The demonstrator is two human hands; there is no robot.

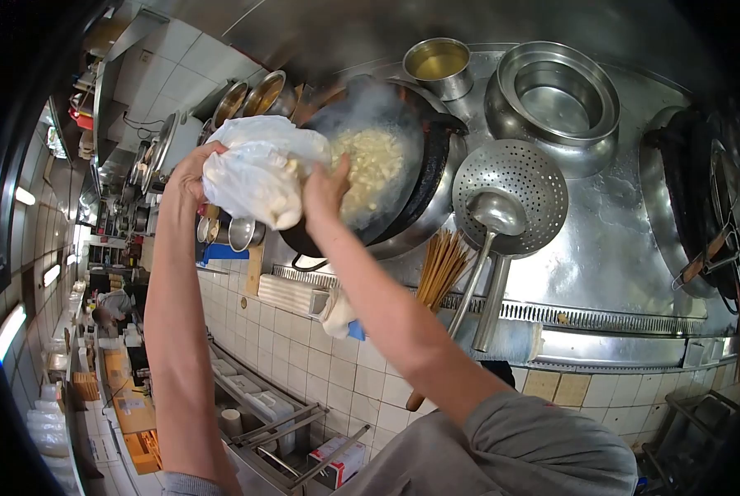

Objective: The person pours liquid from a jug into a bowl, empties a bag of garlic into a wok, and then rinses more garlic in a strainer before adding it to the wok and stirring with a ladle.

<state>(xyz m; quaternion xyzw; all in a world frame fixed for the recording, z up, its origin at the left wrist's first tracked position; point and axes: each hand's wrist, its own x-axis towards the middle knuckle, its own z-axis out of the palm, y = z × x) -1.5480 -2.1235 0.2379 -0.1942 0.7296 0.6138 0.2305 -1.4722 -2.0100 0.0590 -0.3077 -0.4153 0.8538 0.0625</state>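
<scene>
A white translucent plastic bag (258, 169) with pale pieces inside hangs beside a steaming wok (395, 219). Gripping the bag's far left side is my left hand (190, 172), fingers closed on the plastic. My right hand (327, 186) is at the bag's right side, over the wok's near left part; its fingers are partly spread, and whether they hold the bag is unclear. Pale chunks (374, 165) lie in the wok, partly veiled by steam.
Right of the wok are a perforated skimmer (544, 190) with a ladle (496, 212) on it, a bamboo brush (443, 269), a pot of yellow liquid (438, 66) and a large metal pot (556, 107). Metal bowls (264, 95) stand behind the bag. Another person (114, 306) is far left.
</scene>
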